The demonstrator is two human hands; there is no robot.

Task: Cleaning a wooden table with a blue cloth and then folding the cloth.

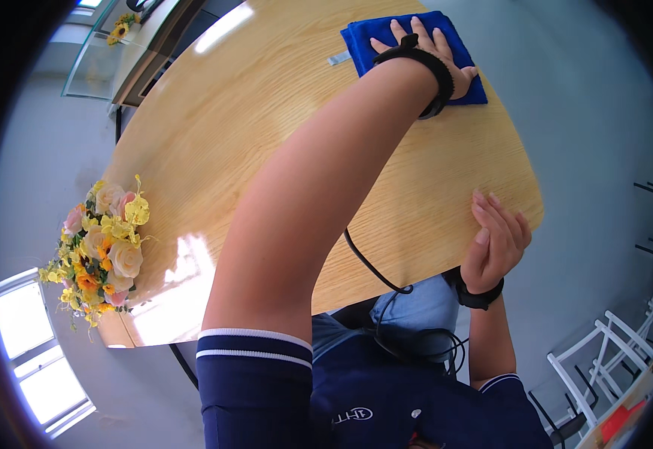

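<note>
Blue towel [381, 26] lies near the far edge of the table [281, 97] — seemingly folded already, though whether any smoothing is left I cannot tell. The left hand [446, 61] rests flat on it, fingers spread, gripping nothing; the right hand [497, 241], loosely curled, looks empty.

White lettering [353, 414] marks the navy shirt [394, 385].

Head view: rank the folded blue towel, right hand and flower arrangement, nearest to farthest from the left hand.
1. Folded blue towel: directly under the left hand.
2. Right hand: lower right.
3. Flower arrangement: far over on the left.
</note>
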